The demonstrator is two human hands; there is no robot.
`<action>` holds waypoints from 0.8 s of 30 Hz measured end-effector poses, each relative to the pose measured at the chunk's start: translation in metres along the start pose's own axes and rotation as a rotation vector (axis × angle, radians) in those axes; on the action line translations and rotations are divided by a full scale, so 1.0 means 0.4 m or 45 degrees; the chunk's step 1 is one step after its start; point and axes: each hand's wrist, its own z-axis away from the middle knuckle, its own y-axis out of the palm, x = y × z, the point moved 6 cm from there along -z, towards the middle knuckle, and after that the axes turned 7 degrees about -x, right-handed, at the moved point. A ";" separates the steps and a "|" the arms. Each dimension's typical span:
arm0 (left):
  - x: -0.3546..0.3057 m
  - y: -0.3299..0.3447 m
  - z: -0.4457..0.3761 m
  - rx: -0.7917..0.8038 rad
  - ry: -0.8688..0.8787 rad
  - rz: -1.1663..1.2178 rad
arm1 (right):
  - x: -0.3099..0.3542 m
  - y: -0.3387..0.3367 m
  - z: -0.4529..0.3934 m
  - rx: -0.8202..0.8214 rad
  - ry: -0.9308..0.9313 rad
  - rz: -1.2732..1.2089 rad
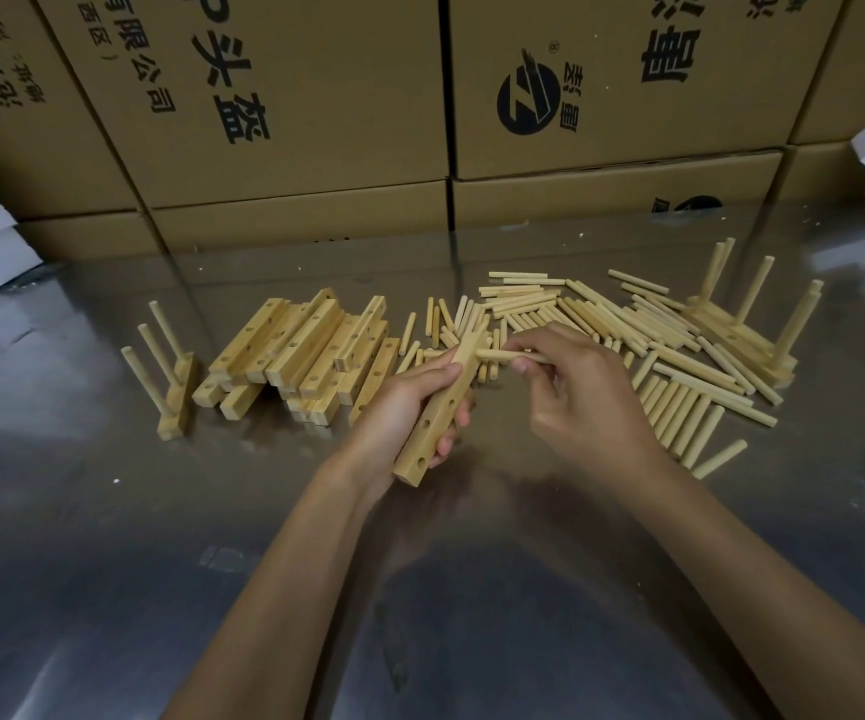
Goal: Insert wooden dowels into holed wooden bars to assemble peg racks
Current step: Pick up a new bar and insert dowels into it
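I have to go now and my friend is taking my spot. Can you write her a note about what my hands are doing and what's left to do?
Left hand grips a bar, tilted, three holes showing empty.
Right hand pinches a dowel, its tip at the bar's top end.
Bar pile lies left of the hands, loose dowels right.
Done: a rack far left with three dowels, more racks far right.
Left: seat this dowel, fill the other holes, then do the pile.
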 end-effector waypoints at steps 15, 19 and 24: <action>0.014 -0.004 0.002 -0.003 -0.078 -0.014 | -0.032 0.030 0.033 -0.091 0.223 -0.176; 0.027 0.005 -0.008 0.038 -0.116 0.076 | -0.040 0.037 0.038 -0.074 0.257 -0.156; 0.042 0.005 -0.021 0.109 -0.138 0.050 | -0.061 0.053 0.051 -0.064 0.317 -0.131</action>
